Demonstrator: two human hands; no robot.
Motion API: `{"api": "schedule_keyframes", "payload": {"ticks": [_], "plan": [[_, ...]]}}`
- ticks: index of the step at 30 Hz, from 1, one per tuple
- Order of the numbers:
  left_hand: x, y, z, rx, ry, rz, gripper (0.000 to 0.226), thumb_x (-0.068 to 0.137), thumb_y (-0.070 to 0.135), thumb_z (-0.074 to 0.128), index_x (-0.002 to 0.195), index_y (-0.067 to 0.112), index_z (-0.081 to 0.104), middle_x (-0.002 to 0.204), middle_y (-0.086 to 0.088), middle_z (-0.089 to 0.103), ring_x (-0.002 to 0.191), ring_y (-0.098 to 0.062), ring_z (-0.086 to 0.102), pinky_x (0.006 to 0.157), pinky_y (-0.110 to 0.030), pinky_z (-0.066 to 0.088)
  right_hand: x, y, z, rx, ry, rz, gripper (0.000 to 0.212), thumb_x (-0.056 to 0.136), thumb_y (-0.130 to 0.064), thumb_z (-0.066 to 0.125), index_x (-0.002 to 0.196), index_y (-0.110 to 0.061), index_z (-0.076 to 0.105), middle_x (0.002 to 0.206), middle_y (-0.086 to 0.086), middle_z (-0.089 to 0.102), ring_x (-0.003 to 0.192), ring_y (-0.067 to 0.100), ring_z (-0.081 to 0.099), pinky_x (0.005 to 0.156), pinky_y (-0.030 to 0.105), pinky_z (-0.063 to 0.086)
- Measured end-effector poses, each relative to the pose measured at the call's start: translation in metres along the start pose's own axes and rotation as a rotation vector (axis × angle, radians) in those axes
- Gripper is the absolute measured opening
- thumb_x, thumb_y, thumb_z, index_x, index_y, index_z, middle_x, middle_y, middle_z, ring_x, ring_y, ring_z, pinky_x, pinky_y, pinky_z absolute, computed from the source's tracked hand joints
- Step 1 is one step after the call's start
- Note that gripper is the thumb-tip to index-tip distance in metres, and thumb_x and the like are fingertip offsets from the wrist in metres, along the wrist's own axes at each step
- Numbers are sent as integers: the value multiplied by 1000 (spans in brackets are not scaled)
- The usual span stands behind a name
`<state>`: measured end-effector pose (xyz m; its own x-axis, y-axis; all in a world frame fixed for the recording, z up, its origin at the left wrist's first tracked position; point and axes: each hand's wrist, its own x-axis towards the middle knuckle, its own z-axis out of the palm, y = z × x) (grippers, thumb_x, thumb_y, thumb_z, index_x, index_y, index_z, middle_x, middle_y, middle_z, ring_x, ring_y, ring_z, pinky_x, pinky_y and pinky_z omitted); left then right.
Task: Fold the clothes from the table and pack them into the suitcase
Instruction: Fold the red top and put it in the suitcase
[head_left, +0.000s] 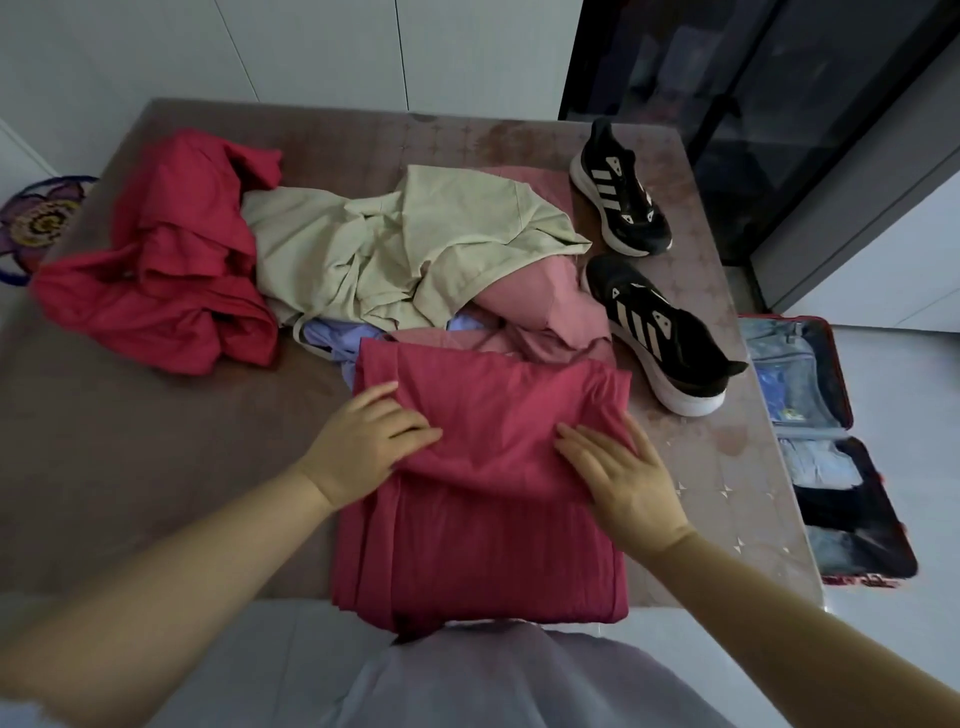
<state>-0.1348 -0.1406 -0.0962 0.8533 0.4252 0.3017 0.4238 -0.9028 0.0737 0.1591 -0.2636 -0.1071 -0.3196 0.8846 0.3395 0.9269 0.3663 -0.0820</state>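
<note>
Pink garment (488, 467) lies half-folded at the surface's near edge, my left hand (366, 447) and right hand (618, 480) pressed flat on it, each grip spread, pinching nothing. It's soft, light and floppy, so I'd lift by the folded edges. The suitcase (841, 441) past the right edge is partly hidden.

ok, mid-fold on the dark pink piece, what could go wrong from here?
1. The dark pink garment overhangs the near edge of the table; both the left hand and right hand lie flat on it, so letting go may let it slide off.
2. The near black sneaker sits close to its right edge; a wide fold could knock it.
3. The suitcase lies on the floor to the right, so the fold may loosen in transfer.
</note>
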Motion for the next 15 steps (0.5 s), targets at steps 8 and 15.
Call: {"api": "schedule_keyframes", "payload": {"ticks": [8,15], "plan": [[-39,16,10,-65,-344,9,48,87,54,51,121,23,62,106,7,67,97,-10,62,116,-35,6,-37,-25,9,19,-462,48,73,75,-35,44,146,-25,30,142,6,47,125,26,52,114,43,12],[-8,33,18,3,-256,-228,60,97,58,14,149,28,18,150,-2,31,138,-22,21,114,-44,0,-3,-47,15,31,-430,163,64,95,-62,13,148,-26,24,152,4,33,136,26,37,108,53,23]]}}
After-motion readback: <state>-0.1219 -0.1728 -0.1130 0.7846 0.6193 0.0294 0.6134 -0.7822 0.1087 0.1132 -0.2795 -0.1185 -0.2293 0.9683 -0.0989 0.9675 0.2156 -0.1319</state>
